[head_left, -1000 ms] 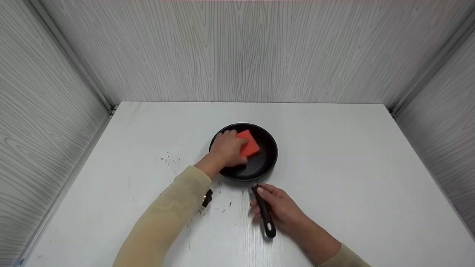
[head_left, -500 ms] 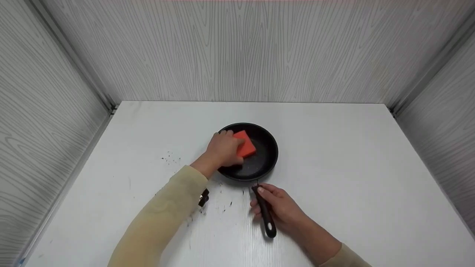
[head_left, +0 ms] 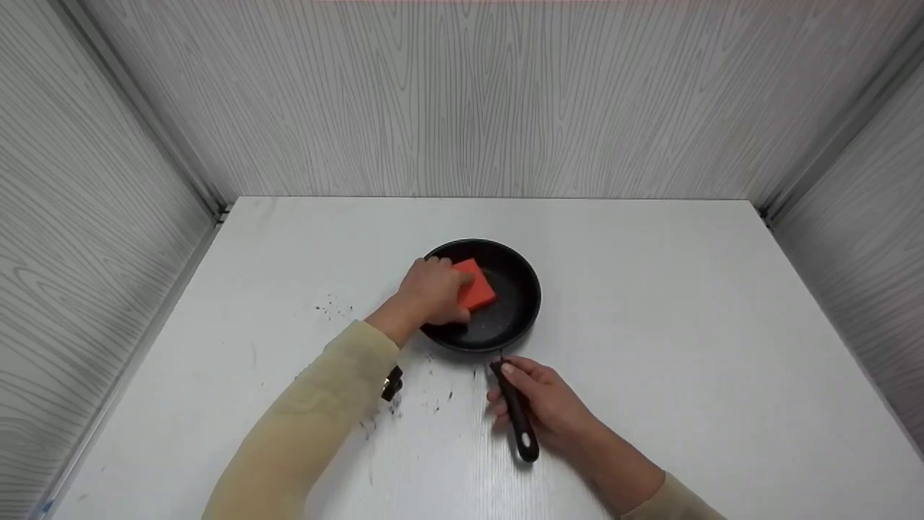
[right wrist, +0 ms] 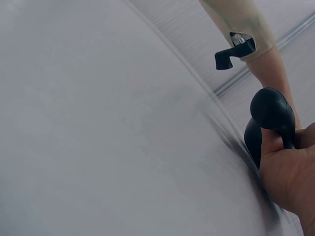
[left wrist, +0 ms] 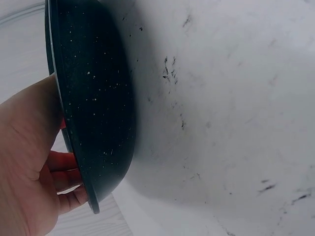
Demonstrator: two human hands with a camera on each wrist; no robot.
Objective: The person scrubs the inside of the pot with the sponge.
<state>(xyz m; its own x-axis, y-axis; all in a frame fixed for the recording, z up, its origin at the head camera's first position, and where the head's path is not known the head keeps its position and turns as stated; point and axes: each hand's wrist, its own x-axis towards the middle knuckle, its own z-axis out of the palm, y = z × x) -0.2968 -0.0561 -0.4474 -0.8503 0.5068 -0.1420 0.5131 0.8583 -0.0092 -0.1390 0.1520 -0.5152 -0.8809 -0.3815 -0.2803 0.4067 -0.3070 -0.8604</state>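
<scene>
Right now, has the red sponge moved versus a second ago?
Yes: in the head view, the red sponge shifted left across the near-still frying pan, away from its right side.

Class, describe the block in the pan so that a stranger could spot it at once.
Start at the white table and find the round black frying pan. Inside it, the left hand grips the block. Its bright orange-red colour sets it apart from the black pan.
</scene>
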